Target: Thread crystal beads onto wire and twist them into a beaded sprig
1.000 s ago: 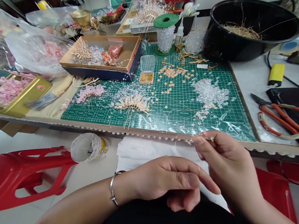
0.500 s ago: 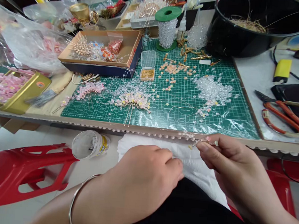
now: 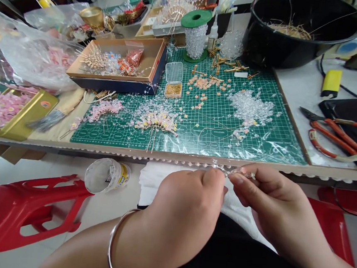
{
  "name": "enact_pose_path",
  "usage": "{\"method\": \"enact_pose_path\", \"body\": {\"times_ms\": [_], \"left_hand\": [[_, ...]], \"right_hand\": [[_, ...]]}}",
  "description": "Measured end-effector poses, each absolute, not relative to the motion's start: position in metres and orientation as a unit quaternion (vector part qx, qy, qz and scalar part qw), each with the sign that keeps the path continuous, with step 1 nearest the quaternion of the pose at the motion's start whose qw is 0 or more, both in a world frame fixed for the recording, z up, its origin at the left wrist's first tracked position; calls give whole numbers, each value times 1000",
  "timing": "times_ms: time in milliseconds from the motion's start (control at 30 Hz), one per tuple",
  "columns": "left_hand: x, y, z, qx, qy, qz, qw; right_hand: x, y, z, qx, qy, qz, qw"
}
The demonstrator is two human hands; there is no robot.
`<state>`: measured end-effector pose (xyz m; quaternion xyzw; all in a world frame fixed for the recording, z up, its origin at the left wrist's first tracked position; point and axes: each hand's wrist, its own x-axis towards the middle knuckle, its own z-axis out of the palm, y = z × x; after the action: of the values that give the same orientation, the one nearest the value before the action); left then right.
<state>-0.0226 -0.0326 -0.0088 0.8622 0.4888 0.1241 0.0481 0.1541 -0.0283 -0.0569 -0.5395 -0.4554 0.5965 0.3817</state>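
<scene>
Just in front of the table edge, my right hand [image 3: 263, 195] pinches a beaded wire spray [image 3: 225, 170] with clear beads and small pale flowers between thumb and forefinger. My left hand [image 3: 191, 202] is closed at the spray's left part, its fingertips mostly hidden behind the knuckles. On the green cutting mat [image 3: 202, 142] beyond lie a beaded hair comb [image 3: 156, 121] with long pins, a pink flower piece [image 3: 105, 107] and a heap of clear beads [image 3: 251, 107]. Peach flower beads [image 3: 203, 83] are scattered behind, near a small box of gold beads [image 3: 173, 89].
A bead spool [image 3: 195, 39], a shoebox lid [image 3: 114, 82] of beadwork and a black basin [image 3: 267, 48] stand at the back. Orange-handled pliers [image 3: 344, 134] lie right. Below are a white bucket [image 3: 99, 177], a red stool [image 3: 13, 203] and white cloth [image 3: 152, 181] on my lap.
My left hand has moved right and up, from apart to meeting the beaded spray beside my right hand. My right hand keeps its pinch. The view has shifted slightly.
</scene>
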Motion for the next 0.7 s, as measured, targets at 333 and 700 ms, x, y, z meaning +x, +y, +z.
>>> {"method": "enact_pose_path", "body": {"times_ms": [333,700], "left_hand": [[-24,-36,-9,837,524,152,43],[-26,-39,-15,841,485,215,109]], "right_hand": [[153,-30,-53,-549,-464,568,401],[143,-27,-45,-533,-448,576,429]]}}
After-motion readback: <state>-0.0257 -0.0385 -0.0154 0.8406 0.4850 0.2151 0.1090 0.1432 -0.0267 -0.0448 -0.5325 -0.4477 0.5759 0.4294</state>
